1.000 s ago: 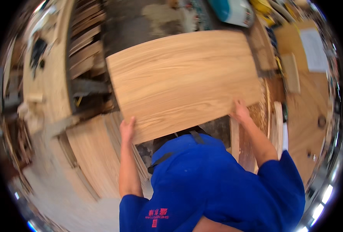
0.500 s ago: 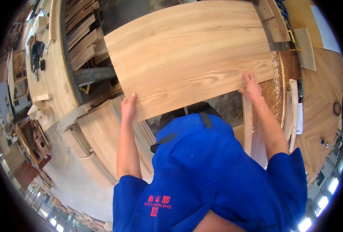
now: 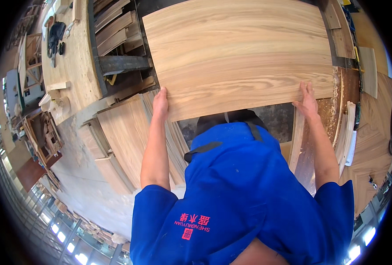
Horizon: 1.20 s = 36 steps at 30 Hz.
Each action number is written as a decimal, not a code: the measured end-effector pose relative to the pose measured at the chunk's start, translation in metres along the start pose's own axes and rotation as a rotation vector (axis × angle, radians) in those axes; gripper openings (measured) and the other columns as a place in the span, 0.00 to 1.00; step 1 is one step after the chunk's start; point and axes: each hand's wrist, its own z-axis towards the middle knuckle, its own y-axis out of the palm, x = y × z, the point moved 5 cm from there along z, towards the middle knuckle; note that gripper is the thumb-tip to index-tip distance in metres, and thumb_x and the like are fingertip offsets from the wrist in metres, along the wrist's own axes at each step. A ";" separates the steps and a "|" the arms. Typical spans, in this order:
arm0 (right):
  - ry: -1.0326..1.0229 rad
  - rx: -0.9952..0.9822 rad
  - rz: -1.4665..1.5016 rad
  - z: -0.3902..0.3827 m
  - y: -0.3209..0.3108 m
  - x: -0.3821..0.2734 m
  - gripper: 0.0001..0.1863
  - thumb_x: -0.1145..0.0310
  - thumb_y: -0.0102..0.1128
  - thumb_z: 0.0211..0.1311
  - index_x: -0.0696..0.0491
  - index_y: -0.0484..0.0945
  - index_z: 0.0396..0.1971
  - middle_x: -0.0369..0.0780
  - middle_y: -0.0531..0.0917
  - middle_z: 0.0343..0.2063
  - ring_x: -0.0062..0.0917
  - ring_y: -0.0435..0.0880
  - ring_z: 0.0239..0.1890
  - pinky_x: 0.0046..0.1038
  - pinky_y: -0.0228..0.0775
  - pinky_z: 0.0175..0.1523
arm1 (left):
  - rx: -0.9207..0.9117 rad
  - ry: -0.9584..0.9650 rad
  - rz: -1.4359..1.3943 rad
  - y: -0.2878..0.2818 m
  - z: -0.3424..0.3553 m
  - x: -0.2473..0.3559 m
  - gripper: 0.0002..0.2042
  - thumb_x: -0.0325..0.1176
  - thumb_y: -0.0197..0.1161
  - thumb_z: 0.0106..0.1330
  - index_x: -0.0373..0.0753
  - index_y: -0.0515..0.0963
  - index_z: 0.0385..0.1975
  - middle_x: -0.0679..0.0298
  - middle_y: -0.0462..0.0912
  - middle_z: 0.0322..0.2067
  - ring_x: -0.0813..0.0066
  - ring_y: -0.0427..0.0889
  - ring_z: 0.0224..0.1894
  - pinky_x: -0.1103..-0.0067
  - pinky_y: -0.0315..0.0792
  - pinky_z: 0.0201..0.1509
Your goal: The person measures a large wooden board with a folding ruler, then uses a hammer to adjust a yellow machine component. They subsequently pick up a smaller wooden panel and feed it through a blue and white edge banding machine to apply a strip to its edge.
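Note:
A wide wooden board [image 3: 244, 57] with a light brown grain lies in front of me, its near edge close to my waist. My left hand [image 3: 160, 106] is closed at the board's near left corner, with the thumb side up along the edge; its other fingers are mostly hidden. At the near right, my right hand [image 3: 307, 102] grips the edge, fingers reaching over the top face and thumb against the front edge. What supports the board underneath is mostly hidden.
Stacked wooden panels [image 3: 125, 123] stand to my left, beside a dark metal beam [image 3: 122, 64]. A workbench [image 3: 70, 57] with tools is farther left. Thin boards [image 3: 118, 31] fill a rack behind the beam. On the right are a sawdust-covered surface [image 3: 326, 110] and upright wood strips [image 3: 345, 128].
The whole view has turned slightly, so the board looks more level and sits farther right. Both hands stay at the same near corners of the board.

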 end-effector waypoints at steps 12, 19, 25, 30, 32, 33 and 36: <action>0.009 -0.007 -0.058 -0.008 -0.004 -0.006 0.55 0.58 0.74 0.46 0.43 0.49 0.72 0.53 0.46 0.72 0.47 0.50 0.73 0.40 0.57 0.70 | -0.084 -0.030 0.033 0.001 0.004 0.001 0.21 0.39 0.46 0.76 0.27 0.69 0.58 0.54 0.76 0.55 0.67 0.76 0.56 0.73 0.70 0.61; 0.037 -0.049 0.031 -0.004 -0.021 -0.006 0.57 0.60 0.76 0.44 0.41 0.48 0.72 0.51 0.45 0.72 0.51 0.49 0.73 0.38 0.57 0.71 | -0.141 0.012 0.048 -0.001 0.023 0.003 0.23 0.42 0.45 0.77 0.27 0.68 0.57 0.53 0.76 0.55 0.67 0.76 0.55 0.71 0.70 0.61; 0.069 -0.033 0.067 0.006 -0.028 0.008 0.57 0.61 0.76 0.43 0.40 0.48 0.72 0.50 0.44 0.73 0.51 0.48 0.73 0.37 0.56 0.72 | -0.172 0.017 0.111 0.028 0.028 0.018 0.21 0.44 0.45 0.76 0.30 0.72 0.52 0.55 0.78 0.51 0.68 0.77 0.51 0.72 0.71 0.58; 0.072 -0.048 0.084 0.016 -0.042 0.022 0.58 0.63 0.76 0.42 0.39 0.48 0.73 0.49 0.43 0.73 0.51 0.47 0.73 0.37 0.55 0.72 | -0.165 -0.001 0.103 0.046 0.030 0.009 0.23 0.45 0.43 0.77 0.30 0.70 0.54 0.54 0.77 0.53 0.65 0.76 0.54 0.68 0.70 0.60; 0.069 -0.042 0.087 0.019 -0.041 0.025 0.58 0.63 0.77 0.42 0.39 0.47 0.73 0.49 0.43 0.73 0.51 0.47 0.73 0.37 0.54 0.73 | -0.159 -0.036 0.093 0.052 0.021 0.008 0.23 0.46 0.43 0.77 0.29 0.69 0.56 0.54 0.76 0.54 0.64 0.75 0.55 0.68 0.69 0.61; 0.073 -0.045 0.088 0.020 -0.041 0.026 0.58 0.63 0.77 0.42 0.39 0.47 0.73 0.49 0.43 0.73 0.51 0.47 0.73 0.37 0.54 0.73 | -0.154 -0.055 0.088 0.053 0.017 0.009 0.24 0.46 0.43 0.77 0.29 0.68 0.56 0.54 0.75 0.55 0.64 0.75 0.56 0.68 0.69 0.61; 0.072 -0.043 0.093 0.020 -0.043 0.026 0.58 0.64 0.77 0.42 0.39 0.48 0.73 0.49 0.43 0.73 0.51 0.47 0.73 0.37 0.54 0.73 | -0.187 -0.031 0.090 0.052 0.020 0.007 0.24 0.46 0.43 0.77 0.30 0.68 0.57 0.54 0.74 0.56 0.64 0.74 0.57 0.68 0.68 0.63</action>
